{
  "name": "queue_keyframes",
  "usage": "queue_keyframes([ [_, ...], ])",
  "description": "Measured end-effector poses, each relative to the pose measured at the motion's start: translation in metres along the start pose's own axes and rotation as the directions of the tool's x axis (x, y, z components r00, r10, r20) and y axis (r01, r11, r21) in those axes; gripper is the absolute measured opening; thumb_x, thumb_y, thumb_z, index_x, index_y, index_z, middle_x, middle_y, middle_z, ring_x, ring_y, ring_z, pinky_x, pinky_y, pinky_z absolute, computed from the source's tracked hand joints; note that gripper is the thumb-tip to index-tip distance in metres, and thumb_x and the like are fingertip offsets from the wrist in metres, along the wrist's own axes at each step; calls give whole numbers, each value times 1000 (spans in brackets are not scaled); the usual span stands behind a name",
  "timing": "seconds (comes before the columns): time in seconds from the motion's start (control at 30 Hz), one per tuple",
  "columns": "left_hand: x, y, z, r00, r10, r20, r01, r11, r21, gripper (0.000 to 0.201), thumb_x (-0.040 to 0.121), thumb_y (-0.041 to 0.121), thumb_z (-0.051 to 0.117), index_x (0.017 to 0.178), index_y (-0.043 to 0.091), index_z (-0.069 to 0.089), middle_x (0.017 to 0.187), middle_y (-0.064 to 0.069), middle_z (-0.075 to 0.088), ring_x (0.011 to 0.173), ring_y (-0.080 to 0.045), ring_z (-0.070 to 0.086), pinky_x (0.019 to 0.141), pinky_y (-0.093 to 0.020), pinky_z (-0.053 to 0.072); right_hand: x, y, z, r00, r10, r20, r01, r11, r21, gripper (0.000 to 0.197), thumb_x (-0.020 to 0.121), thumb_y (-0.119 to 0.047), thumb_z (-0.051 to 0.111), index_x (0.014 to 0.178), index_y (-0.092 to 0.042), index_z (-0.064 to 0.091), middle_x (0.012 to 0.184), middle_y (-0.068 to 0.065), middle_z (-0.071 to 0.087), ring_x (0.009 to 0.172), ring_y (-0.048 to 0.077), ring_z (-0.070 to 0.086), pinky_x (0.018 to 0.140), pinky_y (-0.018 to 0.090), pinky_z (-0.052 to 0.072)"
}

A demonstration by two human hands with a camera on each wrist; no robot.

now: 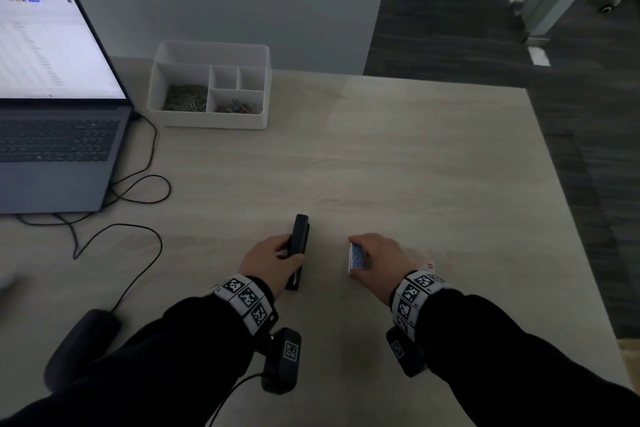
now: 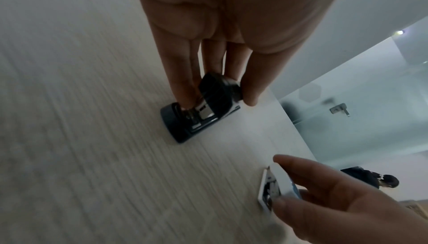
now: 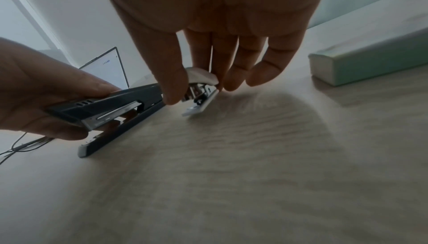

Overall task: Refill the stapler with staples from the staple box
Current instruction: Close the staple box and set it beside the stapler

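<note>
low in the middle of the head view, your left hand [image 1: 268,258] grips the stapler [image 1: 298,246], thumb on one side and fingers on the other. its long axis runs up and down the frame, away from you, with the base on the tabletop [image 1: 398,156]. just right of it, apart from it, your right hand [image 1: 377,258] pinches the staple box [image 1: 357,256] between thumb and fingertips, the box standing on a long edge with its length roughly parallel to the stapler. so the staples lie to the right of the stapler, and the right hand is the nearer one to carry them across.

from the right wrist view the stapler [image 3: 111,108] looks closed, top arm down over the magazine, so my guess is you must open it first. the left wrist view shows the staple box [image 2: 274,187] open at one end with metal inside, but blur hides how many staples there are. you cannot see the stapler's magazine interior anywhere.
</note>
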State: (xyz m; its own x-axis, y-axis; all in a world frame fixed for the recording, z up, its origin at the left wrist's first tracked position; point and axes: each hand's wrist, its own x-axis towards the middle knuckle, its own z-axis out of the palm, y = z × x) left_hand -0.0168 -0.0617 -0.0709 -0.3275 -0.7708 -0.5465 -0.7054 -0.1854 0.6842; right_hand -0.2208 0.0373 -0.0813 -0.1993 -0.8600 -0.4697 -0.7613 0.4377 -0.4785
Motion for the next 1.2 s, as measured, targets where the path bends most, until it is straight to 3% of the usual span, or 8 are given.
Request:
queue_keyframes([
  [0.23,18,19,12,999,-28,-26,27,999,-46,58,85,26,71,138,10,53,128,-8,65,112,-25,64,99,-39,50,13,5,-6,1000,8,-24,-10,998,-59,68,79,-43,67,140,-30,40,143,-4,39,128,25,38,111,35,32],
  [0.37,23,18,13,999,-53,13,54,992,-116,49,83,27,72,129,15,59,118,-8,70,99,-26,68,88,-46,57,3,18,-17,996,37,-79,-46,992,-115,86,64,-72,63,140,-42,33,145,-12,35,132,20,34,111,42,34],
  [0.47,24,18,13,999,-37,28,39,996,-86,41,86,26,70,125,16,62,109,-8,71,89,-25,68,75,-36,57,-15,39,-26,988,99,-117,-116,981,-155,87,57,-77,60,135,-48,36,140,-17,36,132,17,32,108,44,35],
  [0.7,24,19,13,998,-54,36,58,991,-124,41,86,24,70,125,14,63,105,-8,71,88,-26,68,70,-33,54,-23,75,-22,995,85,-52,-92,987,-134,47,67,-42,64,112,-29,62,107,0,57,103,27,57,93,32,43],
  [0.77,24,20,13,998,-53,39,58,989,-133,42,86,24,70,126,15,62,106,-8,71,89,-26,69,71,-34,55,-12,71,-22,986,134,-102,-141,988,-64,39,72,-41,69,107,-23,64,103,2,57,99,26,59,91,32,45],
  [0.97,20,26,12,997,-67,44,72,990,-122,40,87,25,69,125,16,61,99,-7,71,72,-27,66,52,-30,53,17,57,-30,910,361,-201,-337,930,145,38,76,-52,71,95,-20,61,98,3,58,84,19,55,76,28,44],
  [1.07,17,28,9,997,-56,56,61,994,-96,45,88,27,68,130,14,59,104,-5,68,77,-25,65,59,-32,54,19,55,-32,901,394,-183,-370,917,152,41,75,-54,71,94,-19,60,100,5,60,86,21,57,77,29,45],
  [1.2,12,29,2,997,-48,54,49,999,-17,60,90,32,65,142,10,47,130,-9,61,104,-27,63,88,-37,54,11,57,-36,898,399,-187,-364,911,194,45,78,-56,66,99,-17,62,99,5,61,85,22,61,77,30,48],
])
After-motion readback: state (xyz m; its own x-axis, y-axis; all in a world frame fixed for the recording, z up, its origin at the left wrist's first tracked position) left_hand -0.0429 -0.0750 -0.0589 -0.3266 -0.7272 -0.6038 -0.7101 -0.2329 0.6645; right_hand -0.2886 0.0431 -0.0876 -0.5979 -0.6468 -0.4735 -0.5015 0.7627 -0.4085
